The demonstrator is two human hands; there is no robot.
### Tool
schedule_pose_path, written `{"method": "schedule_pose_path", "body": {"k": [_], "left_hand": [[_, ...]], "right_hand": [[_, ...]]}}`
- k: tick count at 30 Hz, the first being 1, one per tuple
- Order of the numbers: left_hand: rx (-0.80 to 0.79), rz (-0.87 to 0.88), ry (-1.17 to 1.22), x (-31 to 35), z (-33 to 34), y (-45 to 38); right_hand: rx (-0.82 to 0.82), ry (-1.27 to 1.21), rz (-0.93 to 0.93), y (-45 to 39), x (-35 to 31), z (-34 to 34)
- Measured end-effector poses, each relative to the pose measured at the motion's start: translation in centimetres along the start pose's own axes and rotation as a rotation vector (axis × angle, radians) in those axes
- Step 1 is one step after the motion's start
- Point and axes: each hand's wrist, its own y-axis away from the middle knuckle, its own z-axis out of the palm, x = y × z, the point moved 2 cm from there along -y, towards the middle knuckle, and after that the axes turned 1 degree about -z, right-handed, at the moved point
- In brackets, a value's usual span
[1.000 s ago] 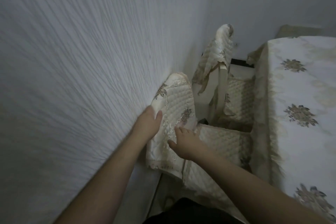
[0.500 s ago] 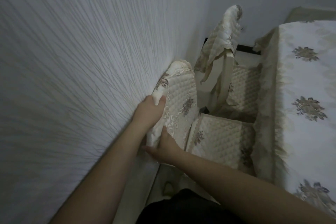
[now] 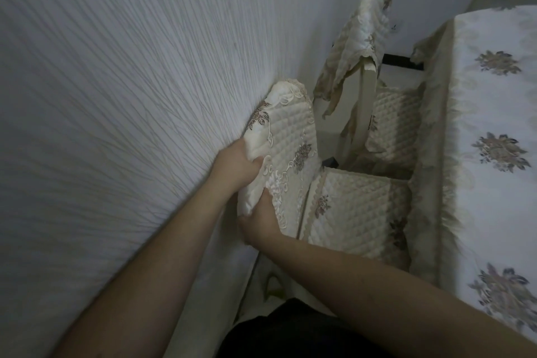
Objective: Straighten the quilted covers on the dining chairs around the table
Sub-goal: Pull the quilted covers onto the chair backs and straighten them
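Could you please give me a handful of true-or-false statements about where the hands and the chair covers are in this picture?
1. Both hands grip the backrest cover of the near chair. True: the left hand holds its wall-side edge and the right hand its lower edge.
2. The far chair's backrest cover sits smooth and straight. False: it hangs bunched and crooked, baring the pale chair frame.
3. The near chair stands against the wall. True.
4. The tablecloth is plain. False: it bears flower motifs.
5. The near chair's seat cushion is bare wood. False: it has a quilted cover.
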Motion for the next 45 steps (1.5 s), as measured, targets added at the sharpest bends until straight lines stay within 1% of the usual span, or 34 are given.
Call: {"method": "schedule_pose_path", "body": {"k": [2, 4, 9, 12, 15, 19, 21, 22, 23, 24, 26, 27, 28, 29, 32, 36, 45], "left_hand": [[0.004, 0.054, -0.071, -0.2, 0.0, 0.4], [-0.026, 0.075, -0.107, -0.7, 0.3, 0.8], [-0.125, 0.035, 0.009, -1.5, 1.9, 1.4], [-0.112, -0.042, 0.095, -1.3, 2.6, 0.7], [-0.12, -0.041, -0.022, -0.9, 2.6, -0.8], [-0.197, -0.045, -0.14, -0.7, 2.4, -2.1], [-0.193, -0.038, -0.208, -1.0, 2.5, -2.6], [-0.167, -0.011, -0.188, -1.0, 2.7, -2.8], [-0.125, 0.006, -0.096, -1.0, 3.0, -3.0], [-0.091, -0.003, 0.078, -1.0, 3.4, -3.2], [-0.107, -0.073, 0.536, -0.7, 4.1, -3.7], [-0.143, -0.109, 0.706, -0.7, 4.6, -4.2], [-0.185, -0.126, 0.797, -0.8, 4.9, -4.7], [-0.212, -0.138, 0.827, -0.9, 5.1, -5.3], [-0.218, -0.155, 0.82, -0.6, 5.1, -6.0], [-0.238, -0.095, 0.841, 0.9, 5.4, -6.5], [-0.288, -0.022, 0.844, 4.0, 6.5, -8.3]], "right_hand": [[-0.008, 0.006, -0.001, 0.7, 0.7, -0.1], [-0.031, 0.019, -0.035, 2.0, 1.0, -0.5], [-0.071, -0.061, -0.054, 3.5, 3.7, -0.3], [-0.083, -0.022, -0.104, 5.6, 2.2, -2.5], [-0.117, -0.01, -0.135, 6.2, 2.0, -3.8], [-0.091, 0.14, -0.165, 6.0, 1.9, -3.7], [-0.1, 0.202, -0.185, 6.0, 1.7, -3.6], [-0.087, 0.21, -0.196, 5.9, 1.8, -3.6], [-0.082, 0.197, -0.198, 5.8, 1.9, -3.5], [-0.08, 0.175, -0.195, 5.9, 1.9, -3.5], [-0.084, 0.137, -0.189, 6.1, 1.7, -3.6], [-0.08, 0.121, -0.189, 6.1, 1.6, -3.7], [-0.073, 0.105, -0.189, 5.9, 1.5, -3.6], [-0.068, 0.094, -0.189, 5.8, 1.5, -3.5], [-0.049, 0.076, -0.18, 5.4, 1.2, -3.7], [-0.022, 0.065, -0.197, 5.0, 1.3, -4.8], [0.056, 0.041, -0.198, 2.8, 1.9, -6.8]]}}
